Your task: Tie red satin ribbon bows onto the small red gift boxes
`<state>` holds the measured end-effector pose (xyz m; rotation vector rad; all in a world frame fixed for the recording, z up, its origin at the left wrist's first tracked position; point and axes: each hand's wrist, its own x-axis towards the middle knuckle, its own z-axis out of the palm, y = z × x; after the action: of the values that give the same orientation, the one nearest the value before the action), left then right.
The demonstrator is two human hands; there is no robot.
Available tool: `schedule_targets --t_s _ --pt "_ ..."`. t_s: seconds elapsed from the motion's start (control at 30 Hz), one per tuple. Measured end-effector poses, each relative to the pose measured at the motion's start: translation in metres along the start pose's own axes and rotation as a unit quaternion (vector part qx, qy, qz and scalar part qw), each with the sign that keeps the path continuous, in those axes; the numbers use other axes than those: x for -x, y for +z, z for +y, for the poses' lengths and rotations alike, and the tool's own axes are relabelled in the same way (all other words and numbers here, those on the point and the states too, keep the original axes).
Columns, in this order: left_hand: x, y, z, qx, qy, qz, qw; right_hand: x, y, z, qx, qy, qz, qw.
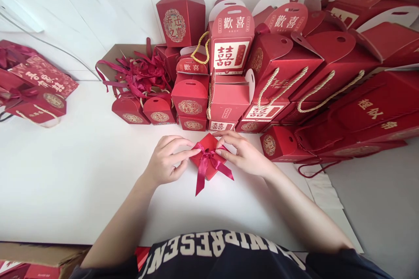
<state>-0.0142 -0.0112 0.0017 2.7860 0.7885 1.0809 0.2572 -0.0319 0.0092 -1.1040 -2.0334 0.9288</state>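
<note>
Red: one small box (pixel 209 157) with one ribbon (pixel 207 166), both hands (pixel 166 161) (pixel 240 153) pinching its bow.

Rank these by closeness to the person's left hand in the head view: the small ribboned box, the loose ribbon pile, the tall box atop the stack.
1. Small ribboned box: touching the left hand.
2. Loose ribbon pile: behind, leftward.
3. Tall box: farthest, against the wall.

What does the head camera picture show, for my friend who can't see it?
Two bare hands, left hand and right hand, pinch a dark red satin ribbon bow on a small red paper box. Stacked red paper gift boxes stand behind on the white table.
</note>
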Motion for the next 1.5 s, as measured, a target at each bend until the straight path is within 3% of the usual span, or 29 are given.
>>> schedule_targets --t_s 0.33,0.6,0.77,1.07,1.27,1.5 --pt "-0.002 0.008 0.006 -0.042 0.018 0.000 0.999 0.000 0.001 0.001 -0.008 -0.008 0.005 1.000" --pt "-0.019 0.003 0.016 -0.103 -0.001 -0.098 0.990 0.000 0.001 0.000 -0.021 -0.001 0.006 1.000" --pt "-0.037 -0.007 0.012 -0.143 0.051 -0.099 0.983 0.000 -0.003 -0.006 -0.055 0.015 0.000 0.998" --pt "-0.027 0.002 -0.005 -0.025 0.057 -0.075 0.995 -0.002 -0.004 -0.001 -0.075 0.023 -0.006 0.997" --pt "-0.035 -0.003 0.004 -0.005 0.029 -0.198 0.980 -0.001 -0.003 0.000 -0.065 0.021 0.003 0.998" --pt "-0.032 0.000 0.004 0.030 0.037 -0.160 0.986 -0.001 -0.005 -0.002 -0.073 0.016 -0.003 0.997"
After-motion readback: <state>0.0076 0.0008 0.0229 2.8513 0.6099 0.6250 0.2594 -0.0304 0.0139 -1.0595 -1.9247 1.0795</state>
